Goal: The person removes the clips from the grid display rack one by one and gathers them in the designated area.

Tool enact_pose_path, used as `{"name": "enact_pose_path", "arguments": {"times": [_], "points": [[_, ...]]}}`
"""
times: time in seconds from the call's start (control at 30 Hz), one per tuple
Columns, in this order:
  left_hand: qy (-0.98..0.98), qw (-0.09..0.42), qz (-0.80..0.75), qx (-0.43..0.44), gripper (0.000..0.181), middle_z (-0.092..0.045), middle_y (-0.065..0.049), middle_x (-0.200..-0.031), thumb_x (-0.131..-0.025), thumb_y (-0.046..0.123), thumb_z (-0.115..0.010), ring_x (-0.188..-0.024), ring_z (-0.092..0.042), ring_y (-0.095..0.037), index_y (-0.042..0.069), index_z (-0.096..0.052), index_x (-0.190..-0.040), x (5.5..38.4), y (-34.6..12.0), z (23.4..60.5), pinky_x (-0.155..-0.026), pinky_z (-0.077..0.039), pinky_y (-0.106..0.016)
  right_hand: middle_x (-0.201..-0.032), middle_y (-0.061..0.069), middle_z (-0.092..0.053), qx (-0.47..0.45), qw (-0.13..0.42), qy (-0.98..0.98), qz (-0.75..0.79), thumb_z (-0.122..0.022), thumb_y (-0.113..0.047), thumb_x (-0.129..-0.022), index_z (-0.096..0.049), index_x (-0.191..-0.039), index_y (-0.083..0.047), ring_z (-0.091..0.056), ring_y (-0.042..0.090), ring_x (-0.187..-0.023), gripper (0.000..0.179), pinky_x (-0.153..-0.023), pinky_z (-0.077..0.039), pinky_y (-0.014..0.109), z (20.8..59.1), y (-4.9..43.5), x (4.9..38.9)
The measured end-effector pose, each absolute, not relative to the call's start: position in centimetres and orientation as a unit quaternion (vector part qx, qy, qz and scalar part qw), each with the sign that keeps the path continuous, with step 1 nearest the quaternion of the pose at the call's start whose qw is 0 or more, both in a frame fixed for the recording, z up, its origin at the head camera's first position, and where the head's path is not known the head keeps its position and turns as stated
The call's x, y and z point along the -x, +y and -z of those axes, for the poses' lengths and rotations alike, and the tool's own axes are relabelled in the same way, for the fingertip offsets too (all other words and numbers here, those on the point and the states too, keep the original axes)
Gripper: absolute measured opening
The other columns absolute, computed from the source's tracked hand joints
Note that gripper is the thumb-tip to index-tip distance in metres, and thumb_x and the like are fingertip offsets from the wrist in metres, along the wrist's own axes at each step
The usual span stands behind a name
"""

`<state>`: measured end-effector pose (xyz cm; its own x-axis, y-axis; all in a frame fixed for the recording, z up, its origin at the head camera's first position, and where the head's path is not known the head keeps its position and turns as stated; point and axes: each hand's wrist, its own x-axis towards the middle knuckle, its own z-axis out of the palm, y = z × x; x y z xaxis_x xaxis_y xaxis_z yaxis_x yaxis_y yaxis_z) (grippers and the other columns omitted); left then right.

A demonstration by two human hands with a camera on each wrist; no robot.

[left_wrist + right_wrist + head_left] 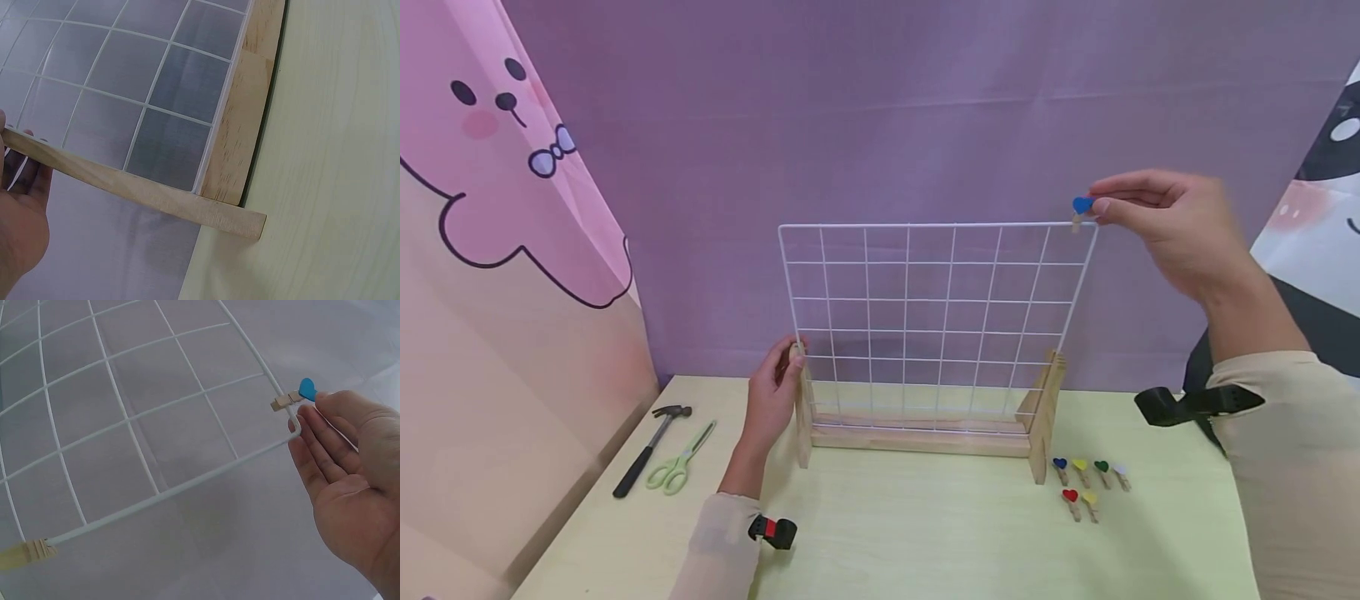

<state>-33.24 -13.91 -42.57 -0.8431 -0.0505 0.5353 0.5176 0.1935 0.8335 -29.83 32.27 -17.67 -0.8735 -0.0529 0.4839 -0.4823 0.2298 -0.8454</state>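
Note:
A white wire grid panel (907,297) stands upright in a wooden stand (917,439). At its top right corner, my right hand (1180,221) pinches a small wooden clothespin with a blue heart (1082,205) between thumb and fingers. The right wrist view shows the wooden legs of this clothespin (285,400) across the top wire, close to the corner. On the other side, my left hand (772,390) grips the upper end of the stand's left upright (150,190), where the grid's side wire meets it.
Several heart clothespins lie on the table right of the stand, among them a red one (1071,497) and a green one (1101,467). A hammer (653,450) and light green scissors (679,462) lie at the left. Behind the table hangs a purple cloth (880,108).

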Motion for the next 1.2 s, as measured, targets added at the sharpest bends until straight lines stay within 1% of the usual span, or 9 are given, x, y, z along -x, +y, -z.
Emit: {"name": "enact_pose_path", "arguments": {"times": [0.1,0.23,0.43,0.63,0.8,0.93,1.1,1.2], "points": [[-0.74,0.232,0.612,0.156,0.038,-0.063,-0.022,-0.14,-0.107,0.019,-0.057,-0.126,-0.061,-0.027,0.009,-0.057,-0.144,33.3,-13.9,42.6,-0.098,-0.047,-0.006,-0.105,-0.01,-0.078,-0.18,0.17,-0.763,-0.597,-0.078,-0.011,-0.092,-0.074,-0.123,-0.004,-0.069,0.005,-0.102,0.031,-0.097,-0.047,0.009,17.8,31.9,30.0],[-0.738,0.237,0.612,0.159,0.038,-0.063,-0.022,-0.139,-0.107,0.017,-0.057,-0.127,-0.061,-0.028,0.008,-0.057,-0.144,33.2,-13.8,42.7,-0.099,-0.047,-0.006,-0.101,-0.003,-0.08,-0.214,0.151,-0.719,-0.643,-0.077,-0.002,-0.09,-0.075,-0.117,0.001,-0.074,0.008,-0.093,0.027,-0.092,-0.05,0.01,17.8,31.5,30.2],[-0.735,0.239,0.613,0.161,0.038,-0.063,-0.024,-0.139,-0.107,0.014,-0.056,-0.126,-0.061,-0.027,0.005,-0.056,-0.144,33.3,-13.8,42.7,-0.099,-0.047,-0.007,-0.096,0.0,-0.081,-0.221,0.143,-0.691,-0.673,-0.076,0.004,-0.089,-0.077,-0.113,0.001,-0.075,0.01,-0.089,0.024,-0.092,-0.051,0.012,17.8,31.1,30.2],[-0.741,0.237,0.61,0.153,0.038,-0.064,-0.021,-0.14,-0.107,0.016,-0.058,-0.125,-0.062,-0.028,0.008,-0.057,-0.144,33.2,-13.8,42.6,-0.097,-0.047,-0.007,-0.094,-0.001,-0.081,-0.224,0.16,-0.693,-0.666,-0.074,0.006,-0.09,-0.077,-0.112,0.002,-0.075,0.009,-0.09,0.022,-0.092,-0.052,0.011,18.0,30.9,30.2],[-0.741,0.236,0.609,0.154,0.038,-0.063,-0.021,-0.14,-0.107,0.017,-0.057,-0.127,-0.061,-0.03,0.007,-0.057,-0.144,33.2,-13.8,42.7,-0.098,-0.048,-0.007,-0.09,0.0,-0.082,-0.225,0.185,-0.678,-0.675,-0.075,0.009,-0.088,-0.079,-0.106,0.002,-0.076,0.009,-0.083,0.02,-0.087,-0.055,0.012,18.0,30.7,30.4],[-0.738,0.234,0.612,0.161,0.038,-0.063,-0.022,-0.14,-0.107,0.017,-0.057,-0.127,-0.061,-0.029,0.007,-0.057,-0.144,33.3,-13.9,42.7,-0.098,-0.047,-0.006,-0.088,0.002,-0.082,-0.232,0.21,-0.656,-0.687,-0.075,0.012,-0.086,-0.08,-0.103,0.003,-0.077,0.009,-0.082,0.021,-0.083,-0.058,0.014,17.6,30.4,30.4],[-0.74,0.235,0.611,0.158,0.038,-0.064,-0.02,-0.14,-0.107,0.017,-0.057,-0.127,-0.061,-0.028,0.007,-0.057,-0.144,33.2,-13.8,42.7,-0.098,-0.047,-0.007,-0.09,0.004,-0.082,-0.25,0.227,-0.632,-0.697,-0.073,0.016,-0.085,-0.079,-0.104,0.005,-0.077,0.011,-0.082,0.022,-0.084,-0.058,0.014,16.9,30.1,30.0],[-0.74,0.234,0.611,0.157,0.038,-0.064,-0.021,-0.14,-0.107,0.016,-0.056,-0.128,-0.061,-0.027,0.008,-0.057,-0.144,33.2,-13.8,42.6,-0.099,-0.047,-0.008,-0.092,0.006,-0.082,-0.259,0.228,-0.618,-0.706,-0.072,0.016,-0.085,-0.078,-0.106,0.007,-0.077,0.013,-0.083,0.023,-0.086,-0.058,0.015,16.6,30.2,29.4]]}}
